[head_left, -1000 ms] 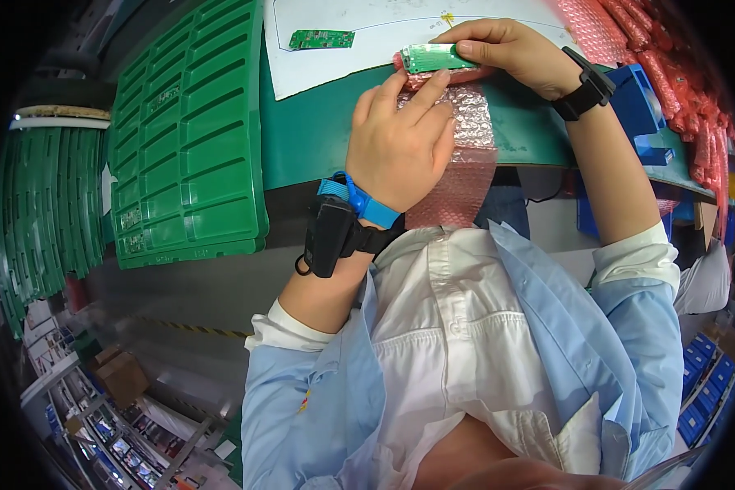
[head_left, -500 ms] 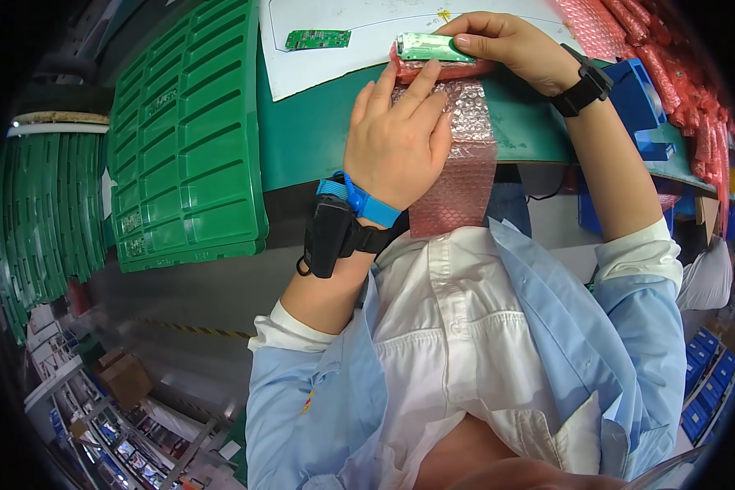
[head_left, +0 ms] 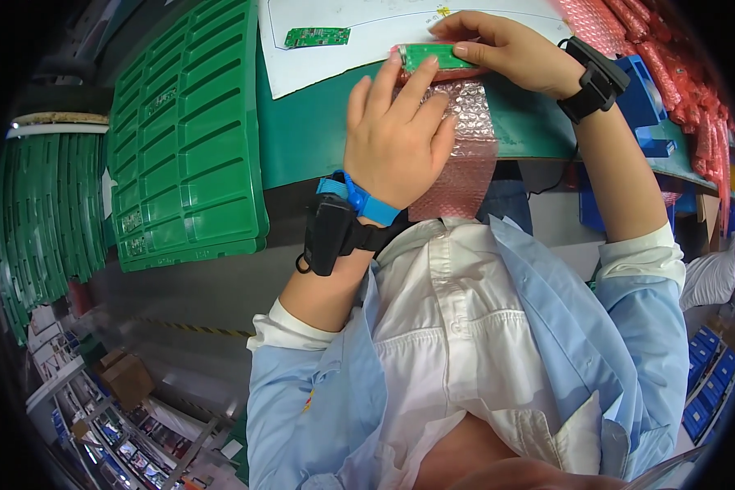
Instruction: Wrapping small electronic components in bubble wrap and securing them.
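Observation:
A green circuit board [head_left: 433, 55] lies on a folded end of pink bubble wrap [head_left: 457, 175], whose strip hangs over the table's near edge toward my shirt. My left hand [head_left: 400, 135] reaches over the wrap with fingers stretched and apart. Its fingertips touch the board's near side and left end. At the board's right end, my right hand [head_left: 514, 55] has its thumb on the board and its index finger reaching past the far edge; its other fingers are partly hidden. Another green circuit board [head_left: 317, 37] rests farther left on a white sheet [head_left: 298, 72].
Stacked green compartment trays [head_left: 184, 135] stand at the left of the green table [head_left: 290, 147]. Rolled pink bubble-wrap pieces [head_left: 686, 98] pile up at the far right, beside a blue holder [head_left: 641, 90]. More green trays [head_left: 45, 204] sit at far left.
The board on the wrap has tilted, showing its green face where a shiny pale one showed before. My right hand has shifted slightly right, its fingers spreading a little. The left hand barely moved.

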